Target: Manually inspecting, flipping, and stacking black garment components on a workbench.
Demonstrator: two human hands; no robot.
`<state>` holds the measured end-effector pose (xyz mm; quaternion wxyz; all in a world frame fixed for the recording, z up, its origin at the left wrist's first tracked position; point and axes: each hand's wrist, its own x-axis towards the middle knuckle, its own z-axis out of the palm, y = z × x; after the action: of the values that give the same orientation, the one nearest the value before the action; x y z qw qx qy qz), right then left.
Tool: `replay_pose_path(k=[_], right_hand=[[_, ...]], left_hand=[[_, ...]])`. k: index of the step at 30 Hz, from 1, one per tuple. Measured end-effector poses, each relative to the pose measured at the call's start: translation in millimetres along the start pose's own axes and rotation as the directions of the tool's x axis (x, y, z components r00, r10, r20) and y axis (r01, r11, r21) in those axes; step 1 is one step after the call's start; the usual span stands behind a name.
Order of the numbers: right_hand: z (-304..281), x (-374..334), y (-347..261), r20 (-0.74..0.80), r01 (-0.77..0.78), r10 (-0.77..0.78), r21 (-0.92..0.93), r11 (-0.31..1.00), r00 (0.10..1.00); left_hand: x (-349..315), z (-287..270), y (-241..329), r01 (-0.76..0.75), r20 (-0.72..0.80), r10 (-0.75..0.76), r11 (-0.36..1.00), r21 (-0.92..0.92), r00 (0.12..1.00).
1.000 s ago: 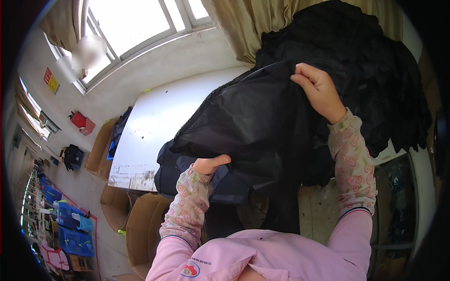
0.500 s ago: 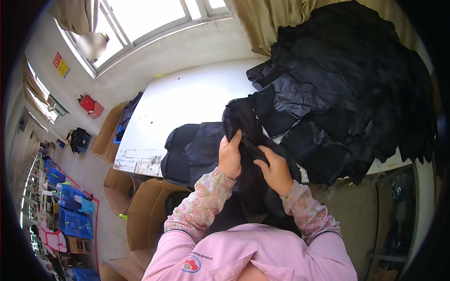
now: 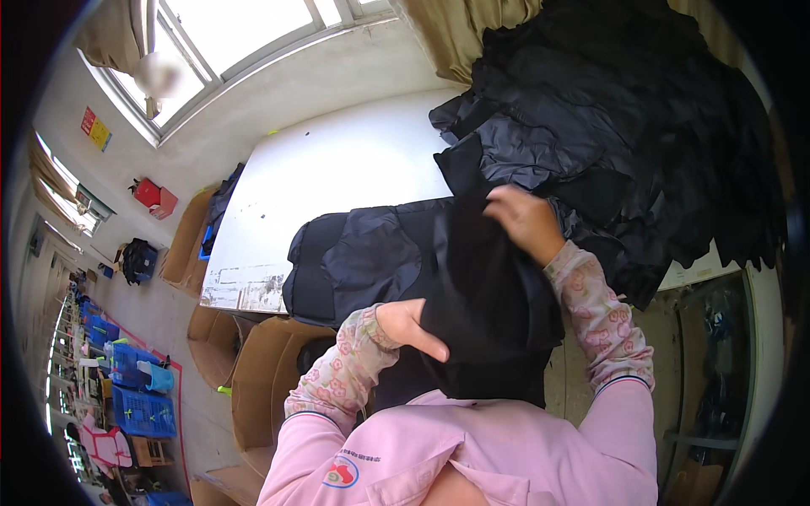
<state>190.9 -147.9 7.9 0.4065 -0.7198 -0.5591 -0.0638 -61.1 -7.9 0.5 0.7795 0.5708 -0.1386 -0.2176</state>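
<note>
A black fabric piece (image 3: 494, 295) hangs between my hands at the table's near edge, partly blurred by motion. At its lower left, my left hand (image 3: 411, 327) grips it, thumb on top and fingers hidden beneath. My right hand (image 3: 530, 223) is higher, its fingers pinching the upper right edge of the fabric. Left of them, another black piece with a shiny panel (image 3: 371, 257) lies flat on the white table (image 3: 337, 160). Part of that piece is hidden by the fabric I hold.
A large heap of black fabric pieces (image 3: 616, 126) covers the table's right side. Cardboard boxes (image 3: 261, 379) stand below the table at the left. Farther left are blue crates (image 3: 143, 411) and a person in pink (image 3: 105, 443). A window (image 3: 245, 34) is behind the table.
My right hand has moved up and my left hand down, spreading the fabric between them. More of the flat piece on the table now shows. The view has shifted slightly.
</note>
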Motion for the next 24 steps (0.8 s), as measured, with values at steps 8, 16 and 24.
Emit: replay_pose_path(k=[8,16,24], right_hand=[[-79,-6,-60,-0.199,-0.055,0.146,0.404,0.913,0.969],[-33,-30,-108,-0.129,0.123,-0.106,0.138,0.983,0.986],[-50,-24,-95,0.023,0.107,-0.116,0.259,0.96,0.993]], left_hand=[[3,-2,9,-0.474,-0.48,0.311,0.84,-0.265,0.82],[33,5,28,-0.575,-0.639,0.351,0.799,-0.178,0.684],[2,-7,63,-0.631,-0.66,0.547,0.763,0.139,0.515]])
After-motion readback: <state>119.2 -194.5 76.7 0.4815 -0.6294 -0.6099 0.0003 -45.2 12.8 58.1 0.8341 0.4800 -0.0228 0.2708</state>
